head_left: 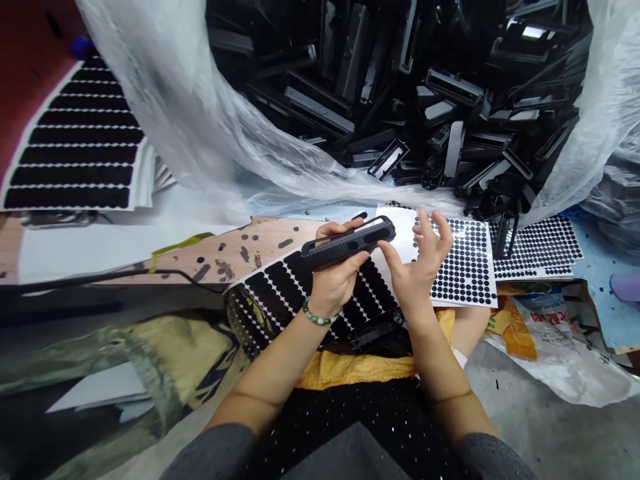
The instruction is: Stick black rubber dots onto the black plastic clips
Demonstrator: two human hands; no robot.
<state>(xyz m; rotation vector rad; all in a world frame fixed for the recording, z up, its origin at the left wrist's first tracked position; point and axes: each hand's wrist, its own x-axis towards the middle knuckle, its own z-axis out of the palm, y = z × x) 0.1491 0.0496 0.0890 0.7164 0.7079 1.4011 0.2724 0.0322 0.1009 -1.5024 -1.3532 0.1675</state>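
Grey sleeves and black trousers with white flecks fill the foreground, with a yellow cloth across the lap. Left hand: fingers curled around a black carbon-textured plastic case, gripping it at a slant just above the work surface. A green beaded bracelet circles the left wrist. Right hand: fingers spread open and raised, gripping nothing, with the thumb tip close to the lower edge of the case. Beneath the right hand lies a sheet of small black round stickers; beneath the left hand, partly overlapped by it, lies a sheet of black oblong stickers. Both sheets rest on a stained wooden board, which is crossed at left by a black cable. Beyond the hands, a clear plastic bag opens around a heap of black plastic cases. Further sticker sheets appear at far left and at right. Lower right, a printed plastic sack lies on a concrete floor.
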